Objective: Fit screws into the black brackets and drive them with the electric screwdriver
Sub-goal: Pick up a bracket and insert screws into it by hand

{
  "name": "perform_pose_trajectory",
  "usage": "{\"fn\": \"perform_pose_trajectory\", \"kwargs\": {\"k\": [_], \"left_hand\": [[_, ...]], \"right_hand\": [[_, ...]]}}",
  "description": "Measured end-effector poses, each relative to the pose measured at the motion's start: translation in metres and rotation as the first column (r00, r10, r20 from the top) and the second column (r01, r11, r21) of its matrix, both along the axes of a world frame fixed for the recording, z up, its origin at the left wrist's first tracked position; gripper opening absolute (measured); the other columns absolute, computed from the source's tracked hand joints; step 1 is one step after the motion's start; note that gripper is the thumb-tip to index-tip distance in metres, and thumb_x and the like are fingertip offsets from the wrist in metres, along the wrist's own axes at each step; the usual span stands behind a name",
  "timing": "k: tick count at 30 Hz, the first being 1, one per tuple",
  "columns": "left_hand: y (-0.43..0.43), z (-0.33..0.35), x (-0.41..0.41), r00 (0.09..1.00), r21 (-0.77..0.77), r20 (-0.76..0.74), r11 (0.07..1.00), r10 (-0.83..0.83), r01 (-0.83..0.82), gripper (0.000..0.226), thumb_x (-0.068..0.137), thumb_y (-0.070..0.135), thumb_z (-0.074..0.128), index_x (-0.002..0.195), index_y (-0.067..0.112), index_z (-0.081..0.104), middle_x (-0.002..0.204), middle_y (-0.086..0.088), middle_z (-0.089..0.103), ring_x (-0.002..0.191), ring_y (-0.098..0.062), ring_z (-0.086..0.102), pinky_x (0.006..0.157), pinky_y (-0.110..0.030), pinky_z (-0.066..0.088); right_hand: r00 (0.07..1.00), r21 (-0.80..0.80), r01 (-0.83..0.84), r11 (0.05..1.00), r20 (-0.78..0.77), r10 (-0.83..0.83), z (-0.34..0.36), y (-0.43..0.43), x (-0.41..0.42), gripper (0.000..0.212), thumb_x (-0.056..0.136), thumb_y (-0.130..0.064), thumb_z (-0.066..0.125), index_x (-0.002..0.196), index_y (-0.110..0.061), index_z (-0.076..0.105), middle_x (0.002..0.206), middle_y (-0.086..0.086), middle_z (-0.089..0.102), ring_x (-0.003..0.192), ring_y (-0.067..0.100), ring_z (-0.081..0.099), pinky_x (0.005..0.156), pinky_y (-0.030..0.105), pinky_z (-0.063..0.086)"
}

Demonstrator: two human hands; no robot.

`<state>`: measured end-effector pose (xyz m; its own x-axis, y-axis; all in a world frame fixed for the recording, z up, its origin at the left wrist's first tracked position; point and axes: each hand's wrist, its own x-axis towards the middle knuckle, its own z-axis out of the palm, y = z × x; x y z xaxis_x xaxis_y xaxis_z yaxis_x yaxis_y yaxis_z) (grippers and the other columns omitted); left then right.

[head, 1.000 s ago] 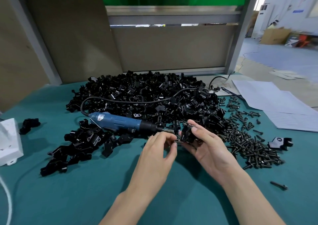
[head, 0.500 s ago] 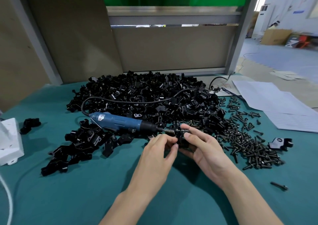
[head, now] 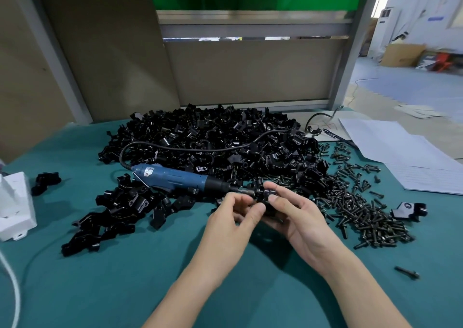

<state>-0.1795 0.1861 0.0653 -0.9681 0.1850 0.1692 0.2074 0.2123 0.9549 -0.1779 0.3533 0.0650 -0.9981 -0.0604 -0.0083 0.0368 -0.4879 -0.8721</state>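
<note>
Snugly — bracket [head: 260, 193] in right grip [head: 300, 217]

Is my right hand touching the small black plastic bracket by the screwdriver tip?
Touching. Head view shows the right hand gripping the black bracket.

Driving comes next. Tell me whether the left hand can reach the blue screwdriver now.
Probably yes: the screwdriver lies uncovered on the bracket pile just beyond the left hand, whose fingers are busy at a bracket.
</note>
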Motion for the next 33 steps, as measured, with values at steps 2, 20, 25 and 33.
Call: {"fn": "perform_pose_trajectory", "kwargs": {"k": [2,20,25,33], "left_hand": [[-0.0016,-0.0021,-0.0006,1.000,-0.042,0.010,0.999,0.005,-0.005,0.018,0.094,0.049,0.062,0.091,0.031,0.064,0.076,0.021,0.066,0.066,0.001,0.057,0.064,-0.020,0.046],[-0.0015,-0.0068,-0.0010,0.997,-0.138,-0.067,0.990,-0.032,0.022,0.008,0.099,0.036,0.061,0.092,0.036,0.063,0.083,0.022,0.066,0.073,-0.001,0.059,0.064,-0.017,0.044],[0.0016,-0.0028,0.0023,0.985,-0.155,-0.162,0.987,-0.062,0.036,0.014,0.094,0.029,0.065,0.096,0.042,0.058,0.103,0.022,0.062,0.096,0.001,0.060,0.076,-0.009,0.043],[-0.0028,-0.0057,0.0000,0.996,-0.162,-0.093,0.987,-0.015,0.000,0.008,0.098,0.042,0.060,0.090,0.040,0.062,0.085,0.024,0.067,0.075,0.004,0.059,0.065,-0.010,0.041]], "right_hand": [[1.000,-0.016,-0.010,1.000,-0.006,0.010,-0.0014,-0.0006,-0.0003,0.035,0.085,-0.014,0.075,0.120,-0.015,0.076,0.110,0.021,0.074,0.105,0.032,0.073,0.088,0.040,0.060],[1.000,-0.062,0.008,0.998,0.030,-0.006,-0.0004,-0.0026,-0.0004,0.028,0.084,-0.009,0.071,0.112,-0.010,0.079,0.115,0.026,0.073,0.103,0.031,0.075,0.081,0.037,0.062],[0.999,-0.030,0.011,0.999,0.041,-0.010,0.0005,-0.0021,-0.0011,0.027,0.087,-0.012,0.074,0.113,-0.016,0.079,0.115,0.019,0.075,0.101,0.026,0.074,0.079,0.034,0.061],[0.998,-0.058,-0.013,0.998,0.054,0.016,-0.0006,-0.0038,-0.0011,0.032,0.082,-0.010,0.075,0.114,-0.011,0.078,0.113,0.024,0.074,0.102,0.030,0.075,0.082,0.037,0.061]]}}
